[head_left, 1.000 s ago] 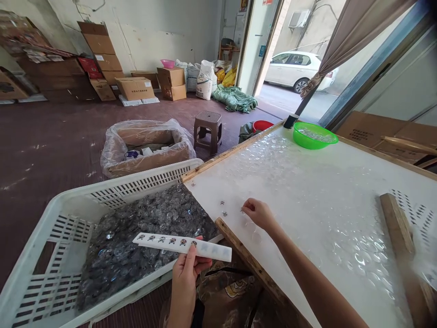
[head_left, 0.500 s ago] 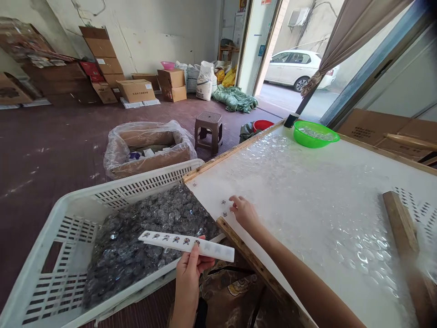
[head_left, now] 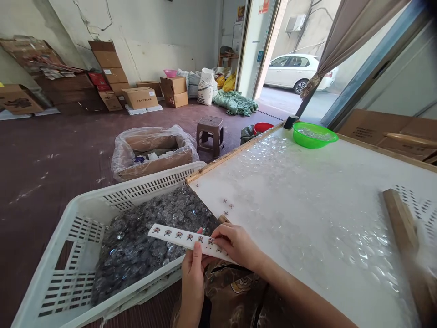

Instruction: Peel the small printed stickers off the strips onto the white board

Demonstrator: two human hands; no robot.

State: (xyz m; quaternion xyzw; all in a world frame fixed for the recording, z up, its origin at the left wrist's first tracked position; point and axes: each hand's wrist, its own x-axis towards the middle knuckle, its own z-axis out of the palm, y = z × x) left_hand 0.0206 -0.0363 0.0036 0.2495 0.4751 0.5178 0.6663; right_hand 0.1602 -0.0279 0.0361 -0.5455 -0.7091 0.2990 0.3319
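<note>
Left fingers [head_left: 197,253]: pinching strip [head_left: 184,239], thumb on top | right fingers [head_left: 221,233]: bunched at strip's right part, cannot tell if gripping | strip: near, over crate [head_left: 82,197], left of counter [head_left: 212,186] | advice: brace strip flat, lift prints by edges

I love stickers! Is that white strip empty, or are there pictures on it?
Not empty: pictures run in a row along the white strip; the right hand hides part, so I can't tell how many.
</note>
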